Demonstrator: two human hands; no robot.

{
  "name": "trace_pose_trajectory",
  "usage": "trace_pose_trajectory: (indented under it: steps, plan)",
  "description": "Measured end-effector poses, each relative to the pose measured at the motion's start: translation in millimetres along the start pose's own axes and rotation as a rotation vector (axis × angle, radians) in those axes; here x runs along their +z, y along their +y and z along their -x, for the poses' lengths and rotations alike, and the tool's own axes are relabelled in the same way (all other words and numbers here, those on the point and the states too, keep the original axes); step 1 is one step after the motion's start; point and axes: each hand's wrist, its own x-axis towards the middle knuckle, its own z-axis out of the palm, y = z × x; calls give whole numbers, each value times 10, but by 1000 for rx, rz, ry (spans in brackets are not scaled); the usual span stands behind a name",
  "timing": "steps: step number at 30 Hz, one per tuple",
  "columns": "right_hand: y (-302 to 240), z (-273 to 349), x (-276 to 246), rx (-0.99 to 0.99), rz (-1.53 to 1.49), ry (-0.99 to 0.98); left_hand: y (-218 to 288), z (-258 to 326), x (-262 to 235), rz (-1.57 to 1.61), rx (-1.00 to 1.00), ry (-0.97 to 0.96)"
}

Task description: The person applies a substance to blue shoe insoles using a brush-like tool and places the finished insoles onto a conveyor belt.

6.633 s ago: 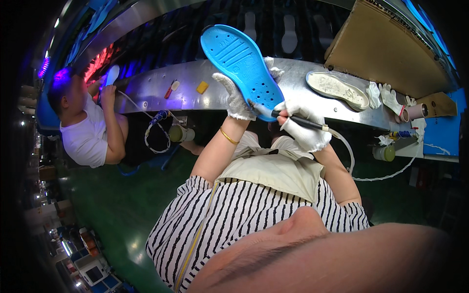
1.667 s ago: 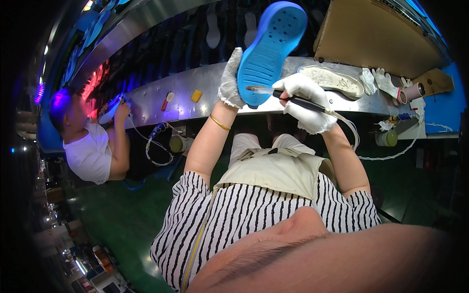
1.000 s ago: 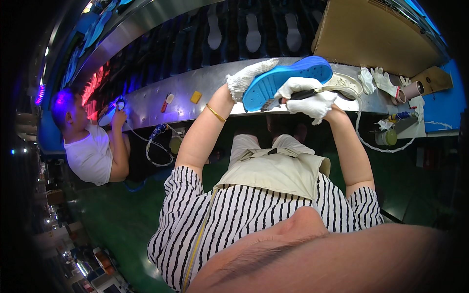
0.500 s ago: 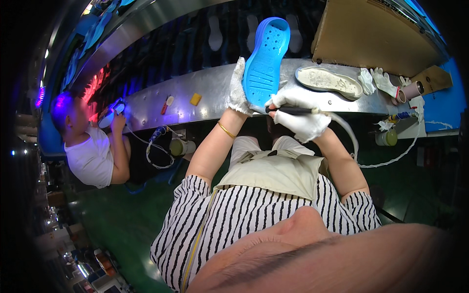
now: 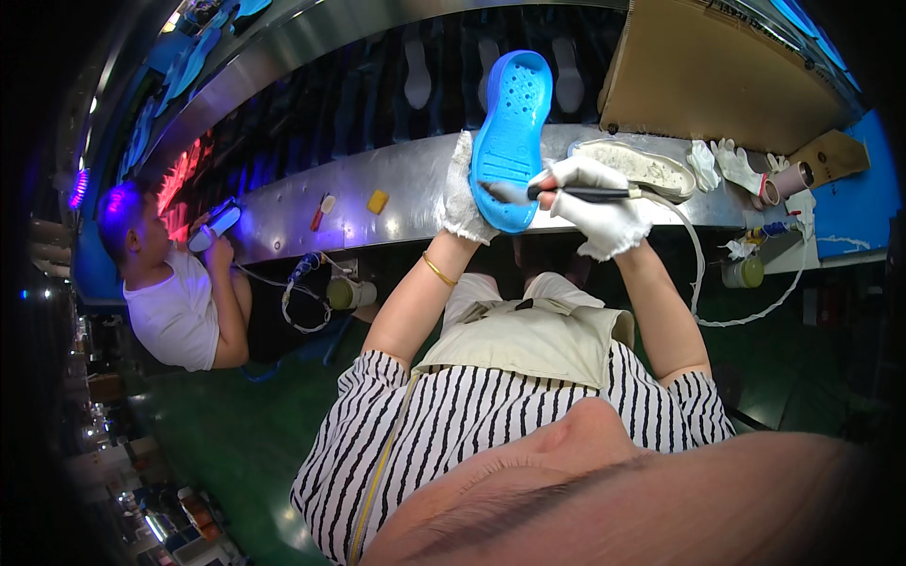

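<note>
Blue shoe sole [image 5: 512,141] gripped in gloved left hand [image 5: 461,198]; right hand [image 5: 602,219] clamped on black-handled brush [image 5: 599,194], bristles over sole

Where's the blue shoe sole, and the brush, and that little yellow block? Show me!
Blue shoe sole [image 5: 511,141]: head view, on the middle of its face.
Brush [image 5: 593,194]: head view, on its black handle.
Yellow block [image 5: 377,202]: head view, on the middle of its upper side.

This is a shoe-making workshop. A blue shoe sole [image 5: 512,141] and brush [image 5: 606,193] are held near a metal bench [image 5: 411,184], where 1 co-worker [image 5: 170,311] also sits; pale sole shapes [image 5: 417,75] line the dark bed [image 5: 373,108] behind.
</note>
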Motion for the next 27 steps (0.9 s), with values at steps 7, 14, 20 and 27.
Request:
trace_pose_trajectory:
  steps: [7, 14, 20, 27]
  plan:
    - [62, -433, -580, -12, -85, 170, -12, 247, 396, 6, -192, -166]
    - [239, -521, -590, -344, -86, 256, 38, 270, 390, -69, -198, -83]
    - [-113, -215, -311, -319, 217, 53, 171, 177, 387, -178, -100, 45]
    - [-486, -41, -275, -626, 679, -204, 409, 142, 566, -454, 63, 3]
